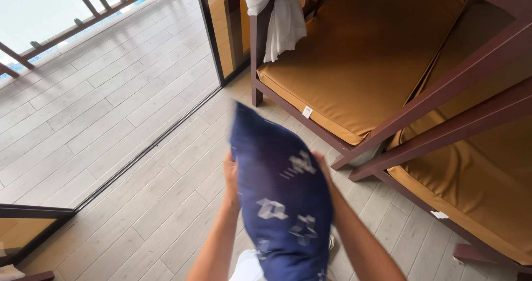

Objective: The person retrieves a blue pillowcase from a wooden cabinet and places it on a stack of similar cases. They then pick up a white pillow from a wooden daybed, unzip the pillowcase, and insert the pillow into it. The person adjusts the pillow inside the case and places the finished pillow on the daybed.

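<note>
Two cushioned seats fill the right half of our view. We see the far seat [366,54], a dark wooden frame with a flat tan cushion, and the near seat [476,175], of the same build, cut off by the right edge. Dark wooden armrest bars [443,109] run at a slant between them. The floor [166,187], pale grey planks, spreads across the near and left area and carries on past a dark sliding door track [149,148] onto a balcony at far left, bounded by a wooden railing [83,20]. A white cloth [280,18] hangs over the far seat's corner post.

We hold a dark blue pillow [282,203] with pale geometric marks upright at near centre, above the floor and just left of the seats; its outline is blurred. Our left hand [230,175] grips the pillow's left edge, fingers pressed against the fabric. Our right hand [321,167] grips the right edge, largely hidden behind the fabric. Both forearms rise from the near edge, one on each side of the pillow.
</note>
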